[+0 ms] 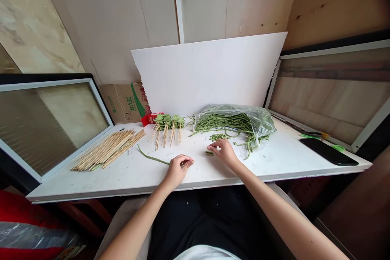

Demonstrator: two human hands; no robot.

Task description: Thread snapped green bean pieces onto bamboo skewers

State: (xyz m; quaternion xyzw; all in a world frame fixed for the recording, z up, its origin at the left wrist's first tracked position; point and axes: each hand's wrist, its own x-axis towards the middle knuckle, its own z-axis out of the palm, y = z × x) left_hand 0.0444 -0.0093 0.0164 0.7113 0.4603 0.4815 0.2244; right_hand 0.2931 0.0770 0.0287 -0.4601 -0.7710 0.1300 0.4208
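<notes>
My left hand [179, 167] is closed around one end of a long green bean [152, 158], whose free end stretches away to the left over the white table. To the right, my right hand [222, 150] has its fingers pinched together just above short cut bean pieces [209, 153]; whether a piece sits between the fingertips is hidden. Behind that hand lies a small heap of bean bits [217, 137]. A clear plastic bag [258, 120] full of long beans [225, 122] rests at the back, some spilling out its front.
Bundled wooden skewers [106, 150] lie on the left of the table [122, 183]. Skewered bean pieces [170, 121] stand in several groups near a red packet [148, 119] and a cardboard box [122, 103]. A black phone [327, 151] and scissors [312, 133] lie at right.
</notes>
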